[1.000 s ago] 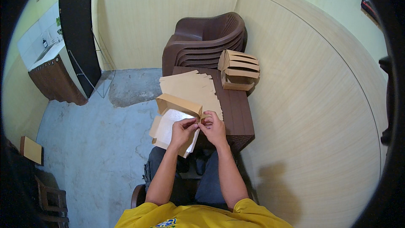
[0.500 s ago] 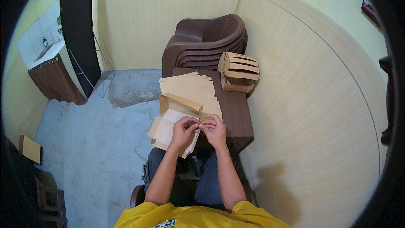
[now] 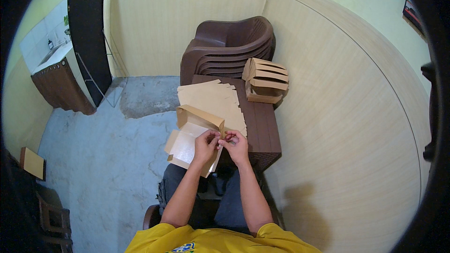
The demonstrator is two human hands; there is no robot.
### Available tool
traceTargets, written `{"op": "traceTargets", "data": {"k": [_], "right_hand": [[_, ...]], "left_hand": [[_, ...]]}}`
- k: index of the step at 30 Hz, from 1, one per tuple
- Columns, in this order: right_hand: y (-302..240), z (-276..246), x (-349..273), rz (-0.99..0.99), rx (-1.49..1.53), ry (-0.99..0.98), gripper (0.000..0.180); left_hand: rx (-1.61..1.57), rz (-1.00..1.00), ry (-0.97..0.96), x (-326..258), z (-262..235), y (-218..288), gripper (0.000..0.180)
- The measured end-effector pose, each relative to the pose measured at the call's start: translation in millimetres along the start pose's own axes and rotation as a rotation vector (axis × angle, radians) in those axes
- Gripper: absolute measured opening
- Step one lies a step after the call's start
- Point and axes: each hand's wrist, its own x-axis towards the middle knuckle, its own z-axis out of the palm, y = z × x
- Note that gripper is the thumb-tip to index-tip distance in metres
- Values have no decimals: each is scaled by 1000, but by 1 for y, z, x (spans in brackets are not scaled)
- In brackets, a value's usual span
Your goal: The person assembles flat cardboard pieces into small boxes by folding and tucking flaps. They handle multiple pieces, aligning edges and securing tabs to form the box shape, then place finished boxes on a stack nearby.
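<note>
A small room with cream panelled walls (image 3: 328, 126) and a worn grey concrete floor (image 3: 98, 159) surrounds a dark brown woven table (image 3: 260, 131) set against the right wall. The seated person's left hand (image 3: 206, 146) and right hand (image 3: 236, 144) meet at the table's near left corner, fingertips together, pinching one corner of a partly folded tan cardboard box with a white inner face (image 3: 190, 140). The box juts off the table's left edge over the person's lap; its long axis runs from lower left to upper right, the raised wall toward the far side and the open flap spread toward the floor. Just beyond it lies a fanned stack of flat tan cardboard sheets (image 3: 211, 100). Several folded tan boxes (image 3: 266, 80) are piled at the table's far right end, touching the stacked brown plastic chairs (image 3: 229, 42). Open floor lies to the left; the wall closes in on the right.
</note>
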Motion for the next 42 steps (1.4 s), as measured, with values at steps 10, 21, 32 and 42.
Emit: {"op": "traceTargets", "data": {"k": [10,21,32,42], "right_hand": [[-13,-23,5,92,152,153,44],[-87,-66,39,-43,-219,269,76],[-12,-78,46,-6,-340,286,14],[10,-62,37,-4,-438,313,15]], "left_hand": [[1061,557,60,-20,4,19,17],[1321,970,-22,-23,-21,40,9],[1474,1011,21,-12,-56,36,14],[1024,613,-90,-11,-57,82,26]]}}
